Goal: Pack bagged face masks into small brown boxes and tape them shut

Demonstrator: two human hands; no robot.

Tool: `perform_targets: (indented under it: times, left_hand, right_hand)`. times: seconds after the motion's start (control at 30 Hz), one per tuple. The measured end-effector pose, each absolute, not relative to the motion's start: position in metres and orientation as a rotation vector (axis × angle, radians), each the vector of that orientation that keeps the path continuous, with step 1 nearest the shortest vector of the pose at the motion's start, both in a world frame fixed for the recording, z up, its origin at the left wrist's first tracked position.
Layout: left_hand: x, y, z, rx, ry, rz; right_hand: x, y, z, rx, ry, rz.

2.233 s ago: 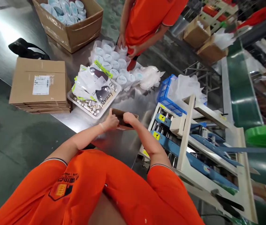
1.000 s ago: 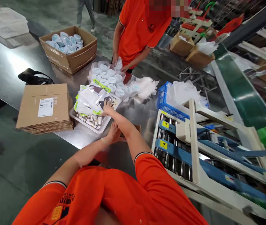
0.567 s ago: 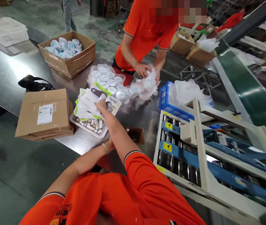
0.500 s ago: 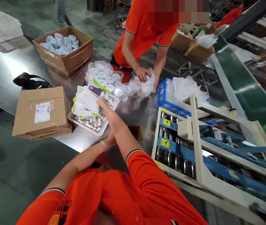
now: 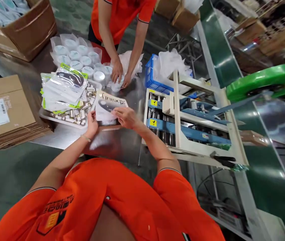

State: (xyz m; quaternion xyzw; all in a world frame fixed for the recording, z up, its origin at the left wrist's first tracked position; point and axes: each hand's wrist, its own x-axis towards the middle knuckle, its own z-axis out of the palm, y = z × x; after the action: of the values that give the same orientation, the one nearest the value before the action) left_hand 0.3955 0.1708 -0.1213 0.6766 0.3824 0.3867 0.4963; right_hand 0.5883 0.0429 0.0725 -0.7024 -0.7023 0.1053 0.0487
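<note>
A flat white packet (image 5: 104, 113) with a grey eye mask and large lettering is in front of me, tilted over a small cardboard box (image 5: 110, 128). My right hand (image 5: 126, 117) is closed on the packet's right edge, thumb and fingers pinching it. My left hand (image 5: 92, 124) grips the left end of the box, close to the packet's left edge; part of its hold is hidden. Something pale and round-sided shows in the box under the packet. To the left, a stack of similar packets (image 5: 62, 88) lies on a white tray (image 5: 80, 126) full of small white-and-gold pieces.
Flattened cartons (image 5: 11, 103) are piled at left, below an open carton (image 5: 35, 30) of white round packs. Bagged white jars (image 5: 75, 60) stand behind the tray. Opposite, a co-worker's hands (image 5: 118, 73) handle a jar. A blue crate (image 5: 154, 82) and a roller machine (image 5: 187, 127) are at right.
My right hand has drawn a packet from the stack and brought it right, over the small box. My left hand stays by the box. The view has shifted right, and the co-worker's hands have lowered.
</note>
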Motion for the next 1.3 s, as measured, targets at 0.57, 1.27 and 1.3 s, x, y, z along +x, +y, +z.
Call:
perform_targets:
  times: [0.57, 1.27, 1.3]
  left_hand:
    - [0.487, 0.201, -0.035, 2.98, -0.205, -0.131]
    - [0.387, 0.178, -0.075, 2.137, 1.312, 0.494]
    - [0.387, 0.175, -0.08, 2.085, 1.315, 0.545]
  right_hand:
    - [0.588, 0.046, -0.03, -2.723, -0.904, 0.222]
    - [0.6, 0.023, -0.012, -2.493, -1.582, -0.02]
    - [0.599, 0.023, -0.007, -2.411, -1.751, 0.035]
